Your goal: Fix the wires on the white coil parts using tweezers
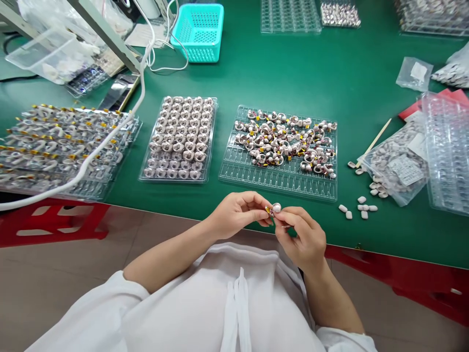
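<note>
Close to the table's front edge, my left hand (245, 211) and my right hand (301, 233) meet at a small pale earbud-like part (276, 208) with a bit of yellow film on it. Thumb and fingers of both hands pinch it from either side; the fingers partly cover it. Just beyond them lies a clear ribbed tray (256, 182) with a heap of similar pale parts (282, 142) carrying yellow and dark red bits. On the right, several loose pale oblong caps (362, 208) rest on the green table (271, 73).
A clear tray of beige shells (179, 129) stands left of centre. Farther left, a white cable (110, 139) crosses stacked trays of parts (54, 142). A turquoise basket (200, 34) sits at the back. Bagged caps (397, 161), a wooden stick (377, 139) and clear trays (449, 151) lie right.
</note>
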